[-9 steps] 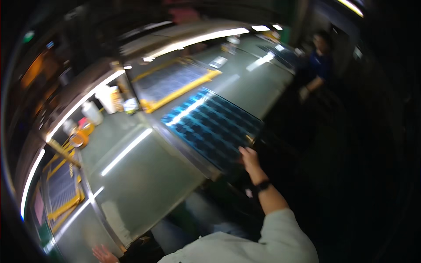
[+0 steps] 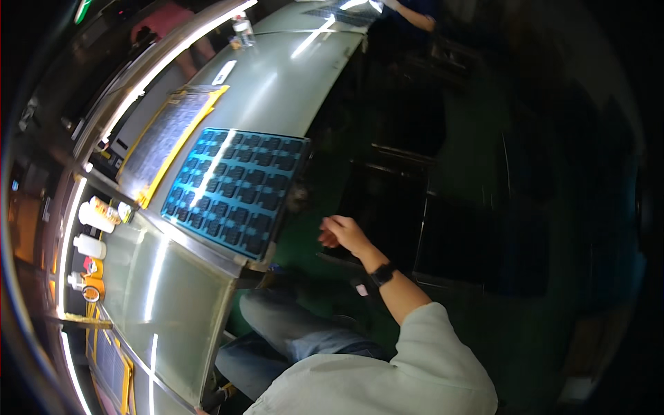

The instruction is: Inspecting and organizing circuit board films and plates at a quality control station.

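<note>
My right hand (image 2: 340,234), with a dark band at the wrist, is in the air to the right of the workbench. Its fingers are curled in, and nothing shows in them. A gap separates it from a blue tray (image 2: 184,170) that lies flat on the bench, close to the bench's right edge. Rows of dark, squarish shapes cover the tray; whether they are pockets or parts I cannot tell. Of my left hand (image 2: 200,411) only a sliver shows at the lower edge, its fingers hidden.
Beyond the tray lies a yellow-edged panel (image 2: 169,138). White bottles (image 2: 90,245) and orange tape rolls (image 2: 92,290) line the bench's left side. A metal strip (image 2: 197,243) crosses the bench (image 2: 135,280). A co-worker's arm (image 2: 413,15) is at the far end. Dark frames (image 2: 387,200) stand at the right.
The view has turned to the right. My right hand has moved away from the tray's near corner. My left hand, earlier seen with fingers spread, has mostly left the picture.
</note>
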